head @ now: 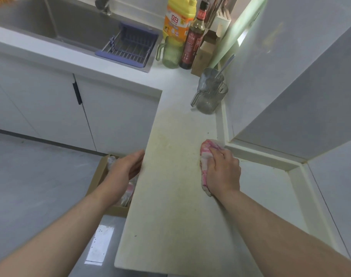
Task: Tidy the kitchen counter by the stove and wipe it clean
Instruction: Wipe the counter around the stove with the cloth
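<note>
Far left, steel sink (30,23) sunk into the bench (170,206), with a blue-framed dish rack (128,48) across its right end. Lower down, cardboard box (101,172) on the floor below the bench's front edge. Holds left hand (126,166) above that box, against the front edge, fingers straight and together, gripping nothing. In the back corner, green ribbed mug (170,54), then yellow-and-orange detergent bottle (177,19) marked "立白", then dark sauce bottle (193,43) with a red label too small to read. Further right, two clear jugs (210,96) by the wall, spoon (225,64) standing in the farther one. Presses right hand (222,168) onto bunched pink-and-white cloth (205,154), fingers curled over it, on the yellow-stained bench surface near the wall ledge.
</note>
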Demonstrator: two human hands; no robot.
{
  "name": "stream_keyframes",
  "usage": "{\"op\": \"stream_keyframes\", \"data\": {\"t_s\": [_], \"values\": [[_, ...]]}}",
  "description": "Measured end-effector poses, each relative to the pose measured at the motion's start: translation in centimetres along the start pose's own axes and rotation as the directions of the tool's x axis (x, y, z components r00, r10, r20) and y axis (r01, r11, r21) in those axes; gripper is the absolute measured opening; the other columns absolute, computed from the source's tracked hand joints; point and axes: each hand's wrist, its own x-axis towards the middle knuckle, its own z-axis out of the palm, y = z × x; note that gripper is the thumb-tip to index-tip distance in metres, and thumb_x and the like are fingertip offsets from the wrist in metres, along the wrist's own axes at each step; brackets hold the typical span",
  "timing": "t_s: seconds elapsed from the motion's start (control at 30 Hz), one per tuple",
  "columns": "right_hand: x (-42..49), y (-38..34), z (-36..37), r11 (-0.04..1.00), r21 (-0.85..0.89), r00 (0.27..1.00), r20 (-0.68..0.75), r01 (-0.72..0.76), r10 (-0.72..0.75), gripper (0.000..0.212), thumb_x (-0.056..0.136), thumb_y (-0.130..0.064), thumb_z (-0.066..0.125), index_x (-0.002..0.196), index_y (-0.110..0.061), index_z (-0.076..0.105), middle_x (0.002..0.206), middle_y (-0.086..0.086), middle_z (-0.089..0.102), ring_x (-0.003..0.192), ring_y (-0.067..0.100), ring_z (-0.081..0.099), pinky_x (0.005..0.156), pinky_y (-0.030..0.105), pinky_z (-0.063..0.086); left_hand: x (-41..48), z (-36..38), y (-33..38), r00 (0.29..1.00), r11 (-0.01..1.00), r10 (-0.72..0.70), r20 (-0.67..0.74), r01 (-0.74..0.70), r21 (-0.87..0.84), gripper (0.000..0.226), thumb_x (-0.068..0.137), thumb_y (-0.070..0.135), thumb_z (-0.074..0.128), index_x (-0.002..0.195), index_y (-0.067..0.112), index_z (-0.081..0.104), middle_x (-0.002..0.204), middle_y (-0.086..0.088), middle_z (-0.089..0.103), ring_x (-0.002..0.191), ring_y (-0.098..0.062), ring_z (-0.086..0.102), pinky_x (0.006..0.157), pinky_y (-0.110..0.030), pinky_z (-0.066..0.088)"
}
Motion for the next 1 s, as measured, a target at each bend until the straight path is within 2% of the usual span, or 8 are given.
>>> {"op": "stream_keyframes", "data": {"t_s": [0.13, 0.3, 0.47, 0.57, 0.67, 0.8, 0.93, 1.0], "values": [[0.7, 0.2, 0.2, 1.000, -0.024, 1.000, 0.013, -0.001, 0.001, 0.044, 0.101, -0.035, 0.030, 0.141, -0.034, 0.046, 0.136, 0.003, 0.049, 0.120, 0.030, 0.041, 0.102, 0.043, 0.035, -0.6, 0.5, 0.0, 0.999, 0.999, 0.038, 0.001, -0.038, -0.009, 0.038, 0.104, 0.023, 0.031, 0.106, 0.033, 0.067, 0.107, 0.022, 0.071, 0.109, 0.005, 0.061, 0.088, -0.014, 0.046], [0.2, 0.0, 0.0, 1.000, -0.018, 0.999, 0.040, -0.005, 0.006, 0.044, 0.101, -0.035, 0.029, 0.142, -0.033, 0.045, 0.143, 0.004, 0.043, 0.125, 0.029, 0.038, 0.105, 0.043, 0.034, -1.2, 0.6, 0.2, 0.998, 0.998, 0.052, 0.016, -0.053, 0.020, 0.036, 0.104, 0.027, 0.032, 0.108, 0.032, 0.068, 0.112, 0.018, 0.071, 0.110, 0.003, 0.062, 0.097, -0.023, 0.042], [-4.1, -1.1, 0.0, 0.998, -0.053, 0.998, 0.053, 0.018, -0.016, 0.056, 0.094, -0.040, 0.017, 0.142, -0.029, 0.045, 0.148, 0.006, 0.043, 0.126, 0.035, 0.042, 0.103, 0.045, 0.039, -1.4, 0.2, 0.5, 0.999, 1.000, 0.024, 0.041, -0.023, -0.011, 0.039, 0.102, 0.034, 0.037, 0.129, 0.020, 0.061, 0.126, 0.009, 0.065, 0.121, -0.006, 0.057, 0.112, -0.036, 0.036], [-5.2, -1.7, -0.1, 0.994, -0.093, 0.996, 0.065, 0.064, -0.058, 0.070, 0.089, -0.041, 0.007, 0.145, -0.021, 0.043, 0.152, 0.008, 0.039, 0.140, 0.032, 0.033, 0.115, 0.044, 0.027, -1.7, 0.4, 0.8, 1.000, 1.000, 0.018, 0.002, -0.018, -0.023, 0.036, 0.102, 0.030, 0.039, 0.125, 0.019, 0.064, 0.121, 0.009, 0.068, 0.118, -0.005, 0.059, 0.112, -0.035, 0.038], [-4.6, -2.1, -0.4, 0.976, -0.114, 0.981, 0.086, 0.185, -0.176, 0.068, 0.088, -0.034, 0.014, 0.145, -0.008, 0.042, 0.155, 0.014, 0.034, 0.146, 0.032, 0.024, 0.122, 0.039, 0.014, -2.0, 0.6, 1.0, 0.999, 0.999, 0.041, 0.016, -0.041, -0.002, 0.033, 0.103, 0.025, 0.039, 0.114, 0.025, 0.070, 0.115, 0.012, 0.071, 0.114, -0.003, 0.061, 0.105, -0.029, 0.042], [-3.3, -2.3, -0.6, 0.976, -0.023, 0.966, 0.148, 0.218, -0.213, 0.058, 0.097, -0.027, 0.019, 0.152, -0.010, 0.029, 0.162, 0.008, 0.019, 0.151, 0.022, 0.011, 0.122, 0.030, 0.006, -2.0, 0.3, 0.6, 0.996, 0.996, 0.080, 0.039, -0.081, 0.030, 0.037, 0.103, 0.024, 0.036, 0.106, 0.036, 0.071, 0.114, 0.018, 0.070, 0.111, 0.002, 0.061, 0.099, -0.025, 0.043], [-0.7, -2.9, 0.0, 0.973, 0.058, 0.965, 0.130, 0.222, -0.228, 0.050, 0.103, -0.021, 0.031, 0.152, -0.015, 0.029, 0.163, 0.002, 0.017, 0.150, 0.016, 0.008, 0.121, 0.028, 0.007, -1.5, -0.1, -0.3, 0.990, 0.991, 0.104, 0.095, -0.111, 0.072, 0.039, 0.104, 0.018, 0.033, 0.122, 0.032, 0.064, 0.123, 0.015, 0.067, 0.120, -0.002, 0.057, 0.101, -0.027, 0.040], [1.0, -3.3, 0.5, 0.975, 0.104, 0.973, 0.100, 0.198, -0.208, 0.048, 0.104, -0.024, 0.030, 0.151, -0.017, 0.033, 0.162, 0.000, 0.020, 0.150, 0.014, 0.011, 0.119, 0.027, 0.009, -1.2, -0.3, -0.5, 0.990, 0.991, 0.096, 0.102, -0.105, 0.079, 0.041, 0.103, 0.019, 0.031, 0.125, 0.031, 0.063, 0.123, 0.014, 0.067, 0.119, -0.002, 0.058, 0.098, -0.028, 0.042]]}}
